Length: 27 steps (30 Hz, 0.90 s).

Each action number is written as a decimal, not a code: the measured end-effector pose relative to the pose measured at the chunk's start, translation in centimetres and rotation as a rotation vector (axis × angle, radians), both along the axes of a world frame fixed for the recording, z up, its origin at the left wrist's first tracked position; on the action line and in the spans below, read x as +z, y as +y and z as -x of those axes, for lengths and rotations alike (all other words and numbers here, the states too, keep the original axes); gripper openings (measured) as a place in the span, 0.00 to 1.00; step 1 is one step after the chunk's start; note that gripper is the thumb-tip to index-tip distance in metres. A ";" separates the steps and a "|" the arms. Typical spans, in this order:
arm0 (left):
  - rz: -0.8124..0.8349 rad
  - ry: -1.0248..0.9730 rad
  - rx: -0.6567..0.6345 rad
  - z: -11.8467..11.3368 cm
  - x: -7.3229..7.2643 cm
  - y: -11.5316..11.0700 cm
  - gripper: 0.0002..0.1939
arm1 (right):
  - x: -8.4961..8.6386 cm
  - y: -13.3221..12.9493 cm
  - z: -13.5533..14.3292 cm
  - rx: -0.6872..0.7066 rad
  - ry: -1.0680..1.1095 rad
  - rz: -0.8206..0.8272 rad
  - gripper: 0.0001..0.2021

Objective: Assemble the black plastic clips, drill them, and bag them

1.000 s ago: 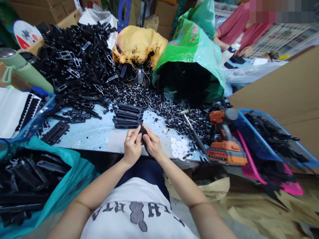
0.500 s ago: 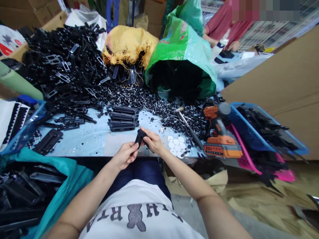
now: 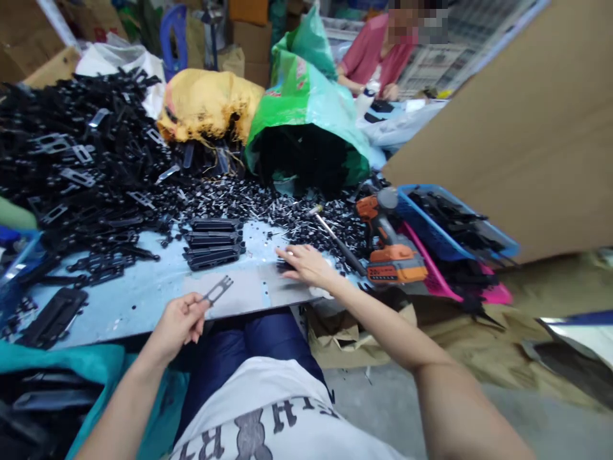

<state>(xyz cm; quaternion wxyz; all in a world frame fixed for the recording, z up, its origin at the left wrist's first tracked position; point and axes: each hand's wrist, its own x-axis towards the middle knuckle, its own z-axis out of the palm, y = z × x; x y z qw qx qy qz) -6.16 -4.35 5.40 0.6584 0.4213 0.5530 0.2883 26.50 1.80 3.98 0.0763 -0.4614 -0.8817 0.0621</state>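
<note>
Pinched in my left hand [image 3: 181,322], near the table's front edge, is a small flat forked piece [image 3: 220,291], its prongs pointing up and right. My right hand [image 3: 306,265] lies palm down over the table with fingers stretched out to the left. Something dark shows under those fingertips, mostly hidden. A stack of black plastic parts [image 3: 213,244] sits between and beyond my hands. Just past my right hand is a hammer [image 3: 340,241] with a dark handle. White discs by my right hand are mostly covered by it.
Black forked pieces [image 3: 71,147] are heaped at the left. Small dark-headed pins [image 3: 268,204] spread across the middle. A yellow sack [image 3: 211,102] and a green bag [image 3: 311,96] stand behind. An orange drill [image 3: 393,249] and a blue basket [image 3: 454,220] are on the right. A co-worker [image 3: 373,57] sits beyond.
Both hands were together on a black part; now they are apart. My left hand has moved left with a forked piece, my right onto the table. The view has shifted right.
</note>
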 end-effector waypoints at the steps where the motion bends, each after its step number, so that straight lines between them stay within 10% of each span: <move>1: -0.016 0.045 -0.051 -1.3 0.0 0.2 0.21 | 0.4 -0.4 0.8 0.009 0.068 0.001 0.32; 7: -0.217 -0.017 -0.267 -7.2 -0.2 0.9 0.24 | 3.5 -2.1 1.4 -0.024 0.257 0.013 0.23; 9: -0.337 0.053 -0.175 -6.3 -1.0 1.5 0.29 | 5.4 -1.8 -3.5 -0.355 0.241 -0.136 0.20; 11: -0.390 0.182 -0.074 -4.6 -2.2 2.2 0.30 | 7.6 -1.8 -10.4 -0.977 0.170 -0.432 0.22; 17: -0.648 0.682 0.126 0.7 -4.3 5.2 0.25 | 9.4 -2.3 -26.4 -1.381 -0.033 -0.412 0.29; 22: -0.707 1.210 0.337 5.2 -3.1 11.3 0.19 | 5.3 0.0 -21.9 -0.835 -0.031 -0.730 0.18; 27: -0.657 1.379 0.252 6.5 -2.7 17.4 0.17 | 2.5 0.1 -7.0 -0.159 0.102 -0.333 0.15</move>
